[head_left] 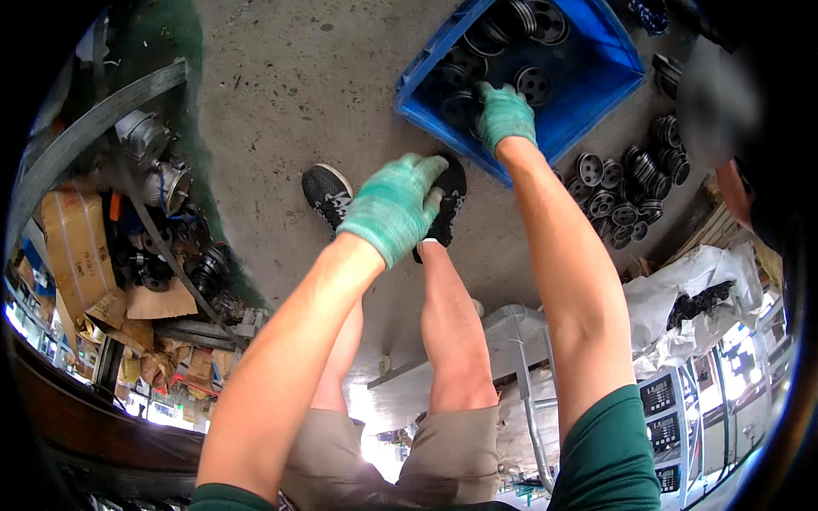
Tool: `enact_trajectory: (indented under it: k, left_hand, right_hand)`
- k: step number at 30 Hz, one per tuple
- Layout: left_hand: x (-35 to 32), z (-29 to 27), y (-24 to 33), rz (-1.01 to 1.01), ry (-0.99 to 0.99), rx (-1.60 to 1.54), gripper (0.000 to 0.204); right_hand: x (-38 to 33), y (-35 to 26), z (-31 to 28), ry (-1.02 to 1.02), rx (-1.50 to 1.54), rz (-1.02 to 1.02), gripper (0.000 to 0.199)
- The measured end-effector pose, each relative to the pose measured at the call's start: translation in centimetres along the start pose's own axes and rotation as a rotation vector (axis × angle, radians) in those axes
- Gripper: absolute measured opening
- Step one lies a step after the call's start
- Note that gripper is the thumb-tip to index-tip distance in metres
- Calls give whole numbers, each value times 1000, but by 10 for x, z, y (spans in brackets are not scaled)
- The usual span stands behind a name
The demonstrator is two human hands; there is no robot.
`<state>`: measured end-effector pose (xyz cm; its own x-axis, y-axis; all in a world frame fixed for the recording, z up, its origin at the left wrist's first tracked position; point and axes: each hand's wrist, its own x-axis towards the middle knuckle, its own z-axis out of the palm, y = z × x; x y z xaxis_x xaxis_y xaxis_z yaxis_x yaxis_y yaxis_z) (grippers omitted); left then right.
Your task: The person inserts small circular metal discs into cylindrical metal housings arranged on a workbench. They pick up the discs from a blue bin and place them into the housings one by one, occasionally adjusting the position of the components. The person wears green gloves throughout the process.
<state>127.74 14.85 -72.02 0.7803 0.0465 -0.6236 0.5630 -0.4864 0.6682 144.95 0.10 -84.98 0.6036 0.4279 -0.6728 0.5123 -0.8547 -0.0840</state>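
Note:
A blue plastic crate (588, 123) stands on the floor ahead, holding several dark metal pulley wheels (532, 84). My right hand (507, 119), in a green knit glove, reaches over the near wall into the crate. It is beside the pulleys; its fingertips point down and away, so whether they grip one is hidden. My left hand (394, 209), gloved the same way, hangs in the air over my shoes, outside the crate. Its fingers are loosely bent with the thumb apart, and nothing shows in it.
More pulleys (626, 192) are piled on the floor right of the crate. Another person's arm (734, 196) shows at the right edge. On the left are a metal rail (102, 123), motor-like parts (166, 183) and a cardboard box (77, 247). A metal tube frame (526, 383) stands near my legs.

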Motion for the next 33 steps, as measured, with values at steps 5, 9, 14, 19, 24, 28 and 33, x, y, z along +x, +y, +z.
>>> enact_trajectory:
  k: [5, 9, 14, 19, 24, 28, 33]
  left_hand:
    - [56, -11, -4, 123, 40, 136, 38]
    - [105, -18, 7, 184, -100, 420, 37]
    - [172, 21, 12, 386, -183, 685, 38]
    - [227, 55, -25, 202, -233, 953, 32]
    - [195, 40, 6, 279, -310, 788, 34]
    - [187, 55, -4, 435, -190, 743, 31]
    - [195, 65, 6, 582, -95, 745, 31]
  right_hand:
    - [-36, 19, -24, 89, 183, 69, 38]
    - [-145, 10, -51, 334, 554, 386, 29]
    - [-230, -23, -16, 344, 1637, 756, 26]
    - [-234, -51, -14, 78, 1483, 701, 21]
    - [-228, -57, -3, 95, 1532, 670, 26]
    - [-224, -60, -12, 51, 1675, 754, 27]
    - [-233, -39, -16, 73, 1620, 780, 23]
